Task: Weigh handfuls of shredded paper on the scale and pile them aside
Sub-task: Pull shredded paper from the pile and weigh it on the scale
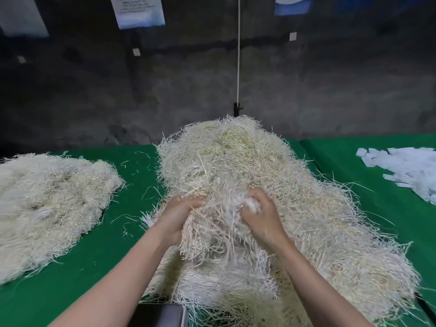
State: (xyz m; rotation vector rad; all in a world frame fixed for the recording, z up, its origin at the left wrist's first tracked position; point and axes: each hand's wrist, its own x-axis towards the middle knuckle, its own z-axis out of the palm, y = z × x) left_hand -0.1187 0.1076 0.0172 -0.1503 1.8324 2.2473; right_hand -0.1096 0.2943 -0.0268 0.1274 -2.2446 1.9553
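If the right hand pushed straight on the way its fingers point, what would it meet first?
More of the big shredded-paper pile: the right hand grips a clump of it, fingertips buried; depth beyond is unclear.

No legible txt anywhere; print on wall poster [138, 10] too blurred (tiny lines only)

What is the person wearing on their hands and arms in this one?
Nothing shows. The left hand and right hand have no gloves, watch or bands, and no rings where the fingers are visible. The left forearm and right forearm have no sleeves.
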